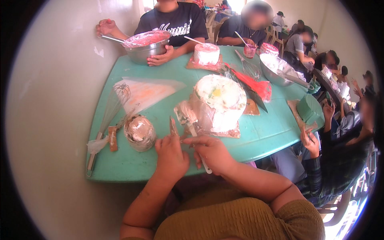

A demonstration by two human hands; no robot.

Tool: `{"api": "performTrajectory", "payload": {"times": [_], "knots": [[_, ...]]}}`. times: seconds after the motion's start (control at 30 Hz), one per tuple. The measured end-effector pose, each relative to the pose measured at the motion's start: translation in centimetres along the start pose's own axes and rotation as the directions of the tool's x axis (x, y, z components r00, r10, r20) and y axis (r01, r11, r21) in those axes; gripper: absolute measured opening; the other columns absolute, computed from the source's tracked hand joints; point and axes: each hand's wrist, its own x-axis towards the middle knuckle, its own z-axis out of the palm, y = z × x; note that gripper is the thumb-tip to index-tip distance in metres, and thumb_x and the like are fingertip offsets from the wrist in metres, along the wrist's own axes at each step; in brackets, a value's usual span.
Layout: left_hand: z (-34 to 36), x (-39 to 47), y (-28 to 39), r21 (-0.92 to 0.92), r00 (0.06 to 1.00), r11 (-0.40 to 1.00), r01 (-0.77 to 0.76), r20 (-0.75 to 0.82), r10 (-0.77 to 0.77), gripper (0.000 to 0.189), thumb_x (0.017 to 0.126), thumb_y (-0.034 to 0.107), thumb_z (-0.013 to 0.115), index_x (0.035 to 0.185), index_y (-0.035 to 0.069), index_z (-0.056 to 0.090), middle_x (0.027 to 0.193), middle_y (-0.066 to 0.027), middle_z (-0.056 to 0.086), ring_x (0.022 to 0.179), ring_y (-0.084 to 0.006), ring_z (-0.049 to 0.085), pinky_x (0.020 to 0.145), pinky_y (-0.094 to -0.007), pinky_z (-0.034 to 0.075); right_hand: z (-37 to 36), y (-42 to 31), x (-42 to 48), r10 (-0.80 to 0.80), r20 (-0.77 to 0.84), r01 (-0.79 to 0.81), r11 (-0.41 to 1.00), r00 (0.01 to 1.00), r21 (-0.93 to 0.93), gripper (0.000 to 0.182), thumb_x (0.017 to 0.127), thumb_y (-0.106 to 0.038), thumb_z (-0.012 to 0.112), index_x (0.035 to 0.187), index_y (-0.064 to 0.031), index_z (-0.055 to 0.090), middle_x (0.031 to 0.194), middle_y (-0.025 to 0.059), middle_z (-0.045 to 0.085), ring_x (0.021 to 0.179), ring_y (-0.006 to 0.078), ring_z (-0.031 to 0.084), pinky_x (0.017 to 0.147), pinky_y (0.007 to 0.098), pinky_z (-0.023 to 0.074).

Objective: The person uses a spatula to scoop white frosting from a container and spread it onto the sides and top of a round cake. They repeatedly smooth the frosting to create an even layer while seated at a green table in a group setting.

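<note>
My right hand [211, 153] holds a rubber spatula [184, 111] by its white handle, with the icing-smeared blade pointing away from me. My left hand [172, 157] is empty, its index finger raised and smeared with brown icing, the other fingers curled. The right index finger reaches across to the left hand; whether they touch I cannot tell. Beyond the spatula stands a large round form covered in white icing [223, 99], with clear plastic around its near side and a board [234, 132] below. A small cup smeared with brown icing [139, 133] sits left of my left hand.
On the green table [168, 70] lie a balloon whisk [105, 117], a parchment sheet [144, 93], a knife [255, 97] and a red piping bag [255, 82]. A green-iced cake [309, 108] stands at right. Across, a person holds a metal bowl [147, 51]. A co-worker's hand [310, 142] is near the right edge.
</note>
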Motion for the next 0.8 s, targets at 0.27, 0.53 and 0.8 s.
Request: {"api": "performTrajectory", "payload": {"times": [0.27, 0.53, 0.8], "knots": [[0.8, -0.2, -1.0, 0.017, 1.000, 1.000, -0.022, 0.001, 0.022, 0.089, 0.066, 0.001, 0.055, 0.144, -0.012, 0.012, 0.108, -0.0117, 0.063, 0.099, -0.0306, 0.052, 0.096, -0.0471, 0.028, -0.4, -1.4, -0.2, -0.166, 0.011, 0.165, 0.983, 0.986, 0.077, 0.027, 0.089, 0.004, 0.044, 0.107, 0.0037, 0.063, 0.093, 0.0079, 0.051, 0.057, 0.0135, 0.055, 0.046, 0.0278, 0.0485], [0.5, -0.2, -0.7, 0.032, 1.000, 0.999, 0.029, 0.008, -0.030, 0.091, 0.068, 0.002, 0.054, 0.146, -0.009, 0.008, 0.106, -0.0132, 0.062, 0.097, -0.0305, 0.052, 0.097, -0.0452, 0.027, -0.9, -1.7, -1.0, -0.305, 0.109, 0.311, 0.949, 0.946, -0.042, 0.030, 0.089, 0.007, 0.042, 0.109, 0.0002, 0.063, 0.085, 0.0062, 0.051, 0.055, 0.0115, 0.054, 0.047, 0.0247, 0.0453], [-1.7, -2.9, -2.4, 0.164, 0.870, 0.961, -0.222, -0.413, 0.271, 0.081, 0.069, 0.002, 0.057, 0.142, -0.006, 0.022, 0.118, -0.0167, 0.054, 0.106, -0.0302, 0.048, 0.100, -0.0467, 0.028, -2.9, -2.0, -1.1, -0.457, 0.204, 0.500, 0.807, 0.866, -0.315, 0.032, 0.090, 0.007, 0.047, 0.114, -0.0060, 0.063, 0.093, 0.0051, 0.054, 0.057, 0.0079, 0.056, 0.049, 0.0230, 0.0462]]}}
